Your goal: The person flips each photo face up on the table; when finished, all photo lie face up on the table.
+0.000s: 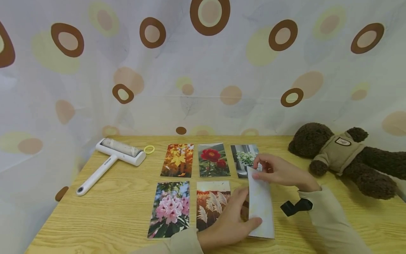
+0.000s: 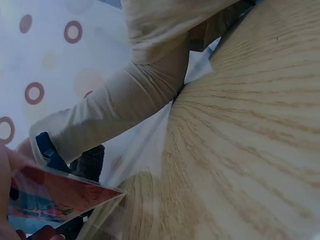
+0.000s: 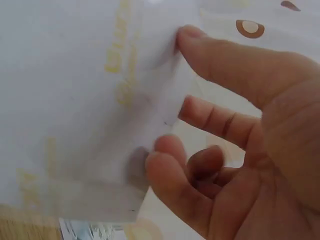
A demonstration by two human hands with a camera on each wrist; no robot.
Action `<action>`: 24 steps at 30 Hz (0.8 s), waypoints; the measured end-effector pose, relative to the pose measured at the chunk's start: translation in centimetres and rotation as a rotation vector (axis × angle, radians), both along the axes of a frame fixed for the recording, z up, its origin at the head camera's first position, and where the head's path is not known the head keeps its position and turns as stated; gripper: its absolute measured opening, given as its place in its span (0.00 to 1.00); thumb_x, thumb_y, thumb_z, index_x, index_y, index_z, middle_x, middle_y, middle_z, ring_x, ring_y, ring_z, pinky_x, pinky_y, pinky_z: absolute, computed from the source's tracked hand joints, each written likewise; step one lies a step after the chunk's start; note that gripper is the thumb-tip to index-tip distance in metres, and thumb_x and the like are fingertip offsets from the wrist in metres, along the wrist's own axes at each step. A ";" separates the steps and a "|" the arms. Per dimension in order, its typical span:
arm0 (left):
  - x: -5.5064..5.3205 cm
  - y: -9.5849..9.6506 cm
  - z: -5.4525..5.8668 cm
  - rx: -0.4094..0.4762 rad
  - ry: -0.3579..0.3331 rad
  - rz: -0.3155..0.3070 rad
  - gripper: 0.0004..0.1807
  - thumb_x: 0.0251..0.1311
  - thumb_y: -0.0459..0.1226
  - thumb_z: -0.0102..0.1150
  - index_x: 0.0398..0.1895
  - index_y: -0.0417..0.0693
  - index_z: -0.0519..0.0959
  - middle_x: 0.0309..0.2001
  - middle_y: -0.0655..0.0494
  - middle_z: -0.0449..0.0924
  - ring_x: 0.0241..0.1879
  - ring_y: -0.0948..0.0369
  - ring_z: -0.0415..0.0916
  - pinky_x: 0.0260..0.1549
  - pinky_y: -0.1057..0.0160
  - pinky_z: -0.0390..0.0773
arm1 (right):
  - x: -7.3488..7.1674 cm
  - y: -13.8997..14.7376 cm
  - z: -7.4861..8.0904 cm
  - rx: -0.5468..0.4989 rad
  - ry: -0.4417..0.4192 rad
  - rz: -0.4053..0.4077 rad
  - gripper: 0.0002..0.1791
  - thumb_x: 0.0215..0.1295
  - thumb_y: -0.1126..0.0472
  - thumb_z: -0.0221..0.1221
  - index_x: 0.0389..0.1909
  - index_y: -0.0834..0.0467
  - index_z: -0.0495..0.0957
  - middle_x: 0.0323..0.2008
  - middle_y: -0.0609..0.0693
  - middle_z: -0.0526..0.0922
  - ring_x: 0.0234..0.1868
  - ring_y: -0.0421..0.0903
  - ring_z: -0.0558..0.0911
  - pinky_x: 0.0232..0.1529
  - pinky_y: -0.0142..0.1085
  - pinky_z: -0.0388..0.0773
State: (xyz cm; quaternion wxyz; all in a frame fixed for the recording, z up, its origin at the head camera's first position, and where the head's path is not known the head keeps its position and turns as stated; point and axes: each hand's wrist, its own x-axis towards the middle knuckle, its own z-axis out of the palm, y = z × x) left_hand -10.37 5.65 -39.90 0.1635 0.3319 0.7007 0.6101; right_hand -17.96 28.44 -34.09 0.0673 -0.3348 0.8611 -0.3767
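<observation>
Both hands hold one photo print, tilted up with its white back toward the head camera. My left hand grips its lower left edge, thumb over the back and fingers behind. At the top edge, my right hand pinches the print; the right wrist view shows faint yellow lettering on that white back. Its coloured face, red and blue, shows in the left wrist view. Beside the left hand lies a pampas grass photo, partly covered. Behind the right hand is a photo of a white-flowered plant.
Further photos lie face up: yellow maple leaf, red flowers and pink blossoms. A white lint roller and a yellow ring are at the left. On the right lies a brown teddy bear. A patterned curtain hangs behind.
</observation>
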 end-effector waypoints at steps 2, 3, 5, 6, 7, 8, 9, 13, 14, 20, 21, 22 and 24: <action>-0.1 -0.2 0.2 -0.010 -0.043 -0.036 0.39 0.62 0.40 0.60 0.74 0.53 0.54 0.66 0.53 0.55 0.49 0.72 0.68 0.46 0.72 0.75 | 0.0 -0.2 0.0 -0.027 0.032 0.022 0.06 0.67 0.65 0.58 0.42 0.53 0.73 0.19 0.46 0.63 0.15 0.34 0.62 0.18 0.32 0.70; -0.1 -0.2 0.2 -0.018 -0.057 -0.045 0.41 0.61 0.42 0.62 0.75 0.56 0.52 0.69 0.54 0.50 0.51 0.71 0.67 0.48 0.72 0.74 | 0.0 -0.2 0.0 -0.048 0.034 0.045 0.07 0.67 0.67 0.57 0.44 0.54 0.74 0.18 0.46 0.64 0.14 0.35 0.62 0.18 0.32 0.70; -0.2 -0.3 0.3 -0.025 -0.063 -0.061 0.43 0.62 0.43 0.61 0.76 0.57 0.49 0.72 0.55 0.44 0.55 0.69 0.66 0.51 0.70 0.73 | 0.0 -0.3 0.1 -0.100 0.002 0.095 0.11 0.68 0.69 0.55 0.49 0.57 0.74 0.18 0.49 0.67 0.15 0.38 0.66 0.20 0.33 0.74; -0.2 -0.3 0.3 -0.019 -0.058 -0.073 0.43 0.63 0.42 0.60 0.77 0.58 0.48 0.73 0.54 0.43 0.58 0.66 0.66 0.52 0.69 0.72 | 0.0 -0.3 0.1 -0.126 -0.028 0.124 0.13 0.68 0.70 0.53 0.51 0.59 0.74 0.19 0.51 0.70 0.16 0.39 0.71 0.21 0.35 0.76; -0.2 -0.3 0.3 -0.010 -0.043 -0.081 0.43 0.63 0.41 0.59 0.77 0.57 0.47 0.73 0.53 0.42 0.60 0.64 0.65 0.54 0.68 0.72 | 0.0 -0.3 0.2 -0.151 -0.061 0.152 0.14 0.69 0.71 0.52 0.54 0.60 0.74 0.20 0.53 0.73 0.19 0.41 0.74 0.24 0.37 0.78; -0.2 -0.3 0.3 -0.006 -0.024 -0.088 0.43 0.64 0.40 0.59 0.77 0.57 0.47 0.74 0.53 0.42 0.61 0.63 0.64 0.55 0.67 0.71 | 0.0 -0.3 0.3 -0.172 -0.091 0.178 0.15 0.70 0.71 0.51 0.55 0.60 0.74 0.21 0.54 0.76 0.21 0.43 0.77 0.25 0.37 0.79; -0.2 -0.2 0.2 0.000 -0.003 -0.097 0.42 0.64 0.38 0.58 0.77 0.58 0.46 0.74 0.54 0.41 0.63 0.61 0.63 0.56 0.66 0.70 | 0.0 -0.3 0.4 -0.193 -0.123 0.200 0.15 0.70 0.72 0.50 0.55 0.60 0.74 0.22 0.55 0.78 0.22 0.44 0.79 0.27 0.38 0.80; -0.1 -0.2 0.0 0.006 0.108 -0.129 0.44 0.65 0.35 0.57 0.77 0.59 0.43 0.76 0.54 0.40 0.66 0.59 0.59 0.59 0.64 0.69 | 0.1 -0.3 0.7 -0.249 -0.197 0.228 0.14 0.73 0.72 0.44 0.50 0.58 0.75 0.23 0.56 0.79 0.26 0.45 0.81 0.31 0.42 0.80; -0.1 -0.2 0.0 0.008 0.134 -0.133 0.44 0.65 0.35 0.57 0.77 0.60 0.42 0.76 0.55 0.40 0.68 0.59 0.57 0.60 0.63 0.69 | 0.2 -0.3 0.8 -0.254 -0.199 0.220 0.14 0.74 0.71 0.43 0.49 0.57 0.75 0.23 0.55 0.79 0.26 0.45 0.81 0.32 0.42 0.80; -0.2 -0.2 -0.1 -0.001 0.225 -0.129 0.45 0.64 0.39 0.58 0.77 0.62 0.43 0.77 0.59 0.39 0.74 0.59 0.45 0.64 0.55 0.65 | 0.0 0.7 0.7 -0.326 -0.280 0.319 0.18 0.75 0.50 0.47 0.43 0.63 0.67 0.25 0.50 0.75 0.24 0.47 0.74 0.27 0.42 0.74; -0.2 -0.2 -0.1 -0.018 0.227 -0.130 0.44 0.64 0.40 0.58 0.77 0.63 0.44 0.77 0.60 0.39 0.74 0.59 0.44 0.65 0.55 0.64 | -0.1 0.9 0.6 -0.337 -0.295 0.346 0.21 0.73 0.47 0.48 0.42 0.64 0.64 0.26 0.50 0.72 0.22 0.47 0.71 0.25 0.43 0.71; -0.2 -0.2 -0.2 -0.038 0.228 -0.133 0.44 0.64 0.41 0.58 0.77 0.64 0.44 0.77 0.61 0.39 0.75 0.59 0.44 0.65 0.54 0.64 | -0.2 1.0 0.6 -0.340 -0.300 0.368 0.24 0.72 0.44 0.48 0.41 0.65 0.62 0.27 0.51 0.70 0.21 0.48 0.67 0.24 0.43 0.68; -0.2 -0.2 -0.4 -0.089 0.237 -0.136 0.44 0.64 0.42 0.58 0.76 0.67 0.44 0.77 0.64 0.38 0.75 0.58 0.42 0.65 0.52 0.64 | -0.3 1.2 0.5 -0.327 -0.299 0.371 0.25 0.70 0.42 0.50 0.40 0.63 0.61 0.29 0.52 0.63 0.20 0.49 0.59 0.23 0.44 0.62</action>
